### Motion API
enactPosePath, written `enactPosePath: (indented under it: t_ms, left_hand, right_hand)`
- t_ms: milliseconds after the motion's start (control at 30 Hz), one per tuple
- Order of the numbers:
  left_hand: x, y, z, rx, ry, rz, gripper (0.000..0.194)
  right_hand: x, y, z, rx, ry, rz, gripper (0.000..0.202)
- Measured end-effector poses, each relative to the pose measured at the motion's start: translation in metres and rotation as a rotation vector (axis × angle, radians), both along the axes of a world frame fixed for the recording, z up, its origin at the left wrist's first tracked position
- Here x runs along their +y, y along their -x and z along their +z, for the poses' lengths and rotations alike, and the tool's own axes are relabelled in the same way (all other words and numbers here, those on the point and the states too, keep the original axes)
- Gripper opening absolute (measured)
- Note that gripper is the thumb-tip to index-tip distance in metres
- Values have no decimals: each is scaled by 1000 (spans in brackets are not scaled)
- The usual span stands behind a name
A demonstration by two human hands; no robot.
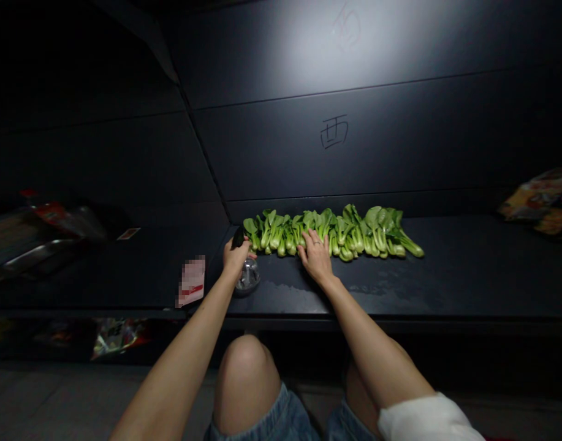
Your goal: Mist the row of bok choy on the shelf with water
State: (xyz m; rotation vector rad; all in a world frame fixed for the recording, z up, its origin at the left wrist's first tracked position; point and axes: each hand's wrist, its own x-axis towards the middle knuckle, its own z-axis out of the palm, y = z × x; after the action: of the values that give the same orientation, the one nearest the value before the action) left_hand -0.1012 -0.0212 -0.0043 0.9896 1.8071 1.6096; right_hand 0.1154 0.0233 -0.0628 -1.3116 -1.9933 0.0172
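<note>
A row of green bok choy (372,229) lies along the back of a dark shelf (469,275), leaves toward the rear panel and pale stems toward me. At the row's left end, my left hand (236,257) is closed around the neck of a clear, round-bodied spray bottle (248,277) with a black top. My right hand (316,257) rests on the middle of the bok choy, fingers stretched out and apart, with a ring on one finger. Its fingertips touch the stems and lower leaves.
Wet patches mark the shelf in front of the greens. A pink-and-white card (192,282) lies left of the bottle. Packaged goods (545,202) sit at the far right, with blurred packs (55,223) at the far left. More packets (117,334) lie below the shelf edge.
</note>
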Motion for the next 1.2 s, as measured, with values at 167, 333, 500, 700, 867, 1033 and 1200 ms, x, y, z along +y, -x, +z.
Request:
enactPosePath:
  t_ms: [167,333,500,700,867,1033,1200]
  left_hand:
    - [-1,1,-1,21,20,21,23]
    - [-3,-1,3,-31,12,36,25]
    - [-5,2,5,-81,-17,86,26]
    - [-9,5,1,-41,22,66,20]
    - [-12,2,3,-29,19,57,21]
    - [-13,-1,6,-50,1,5,23]
    - [-14,-5,7,-36,9,-27,22]
  right_hand:
    - [0,0,0,-3,4,1,45]
    - [1,0,-1,-10,-3,0,45]
    - [2,-1,-4,0,-28,12,44]
    - [1,0,-2,-12,-1,5,46]
    - [2,-2,-3,-7,-11,13,47]
    - [5,-4,-7,0,-37,29,47]
    - [5,-5,-7,2,-44,34,47]
